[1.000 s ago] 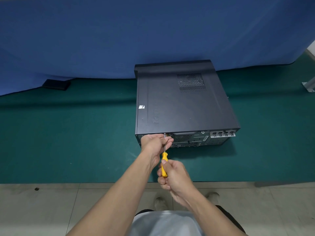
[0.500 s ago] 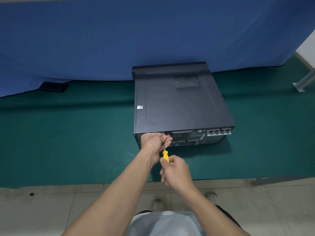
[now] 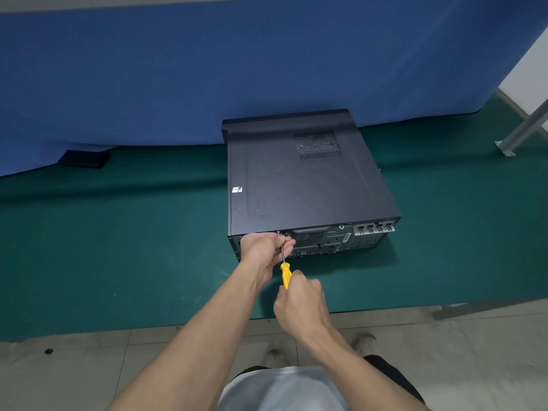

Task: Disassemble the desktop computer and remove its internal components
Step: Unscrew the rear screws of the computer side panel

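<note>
Work at the case's rear edge looks like the step in hand: backing out a screw (image 3: 278,232) with the screwdriver (image 3: 285,274). The right hand (image 3: 299,304) has its grip curled round the yellow handle. Just ahead of it, the left hand (image 3: 264,247) pinches the steel shaft beside the tip, which meets the screw at the top rear edge of the desktop computer (image 3: 302,185). That machine lies flat on the green desk (image 3: 118,247), beyond both grips, lid on.

To do this well, keep the shaft in line with the screw and press forward while turning. Let the left hand steady the tip and catch the screw as it frees.

Count: 1 desktop computer, 1 screwdriver, 1 screw in view, 2 hands. Far left of the grips lies 1 black object (image 3: 84,159); far right, 1 metal post (image 3: 522,129).
</note>
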